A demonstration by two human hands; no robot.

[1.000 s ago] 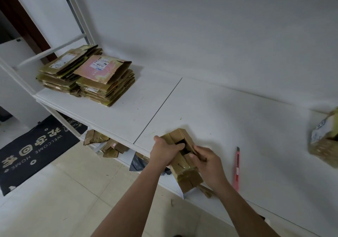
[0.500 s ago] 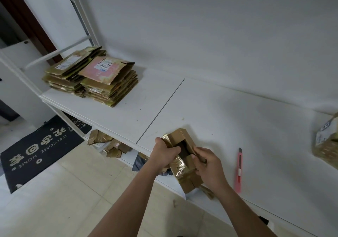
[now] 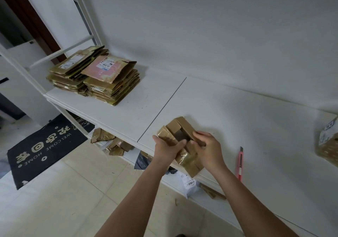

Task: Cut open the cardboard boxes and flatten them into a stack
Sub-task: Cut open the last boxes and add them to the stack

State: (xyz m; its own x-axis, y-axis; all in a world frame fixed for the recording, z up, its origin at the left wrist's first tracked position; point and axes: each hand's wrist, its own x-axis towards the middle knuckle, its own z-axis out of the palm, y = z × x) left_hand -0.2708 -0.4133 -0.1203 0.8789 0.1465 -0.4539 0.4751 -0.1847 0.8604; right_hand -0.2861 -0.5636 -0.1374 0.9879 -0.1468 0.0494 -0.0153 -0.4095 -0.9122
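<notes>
Box: a small opened cardboard box (image 3: 180, 141) is sitting at the shelf's (image 3: 237, 119) front edge, just right of its seam
Left hand: the left hand (image 3: 165, 148) is gripping the box's taped left side, fingers curled round it
Right hand: the right hand (image 3: 209, 150) is gripping its right flap
Cutter: a pink utility knife (image 3: 240, 164) is lying near the front edge, right of the hands
Stack: flattened boxes (image 3: 95, 75) are lying at the far left corner
Waiting box: another box (image 3: 328, 145) is sitting at the right edge
</notes>
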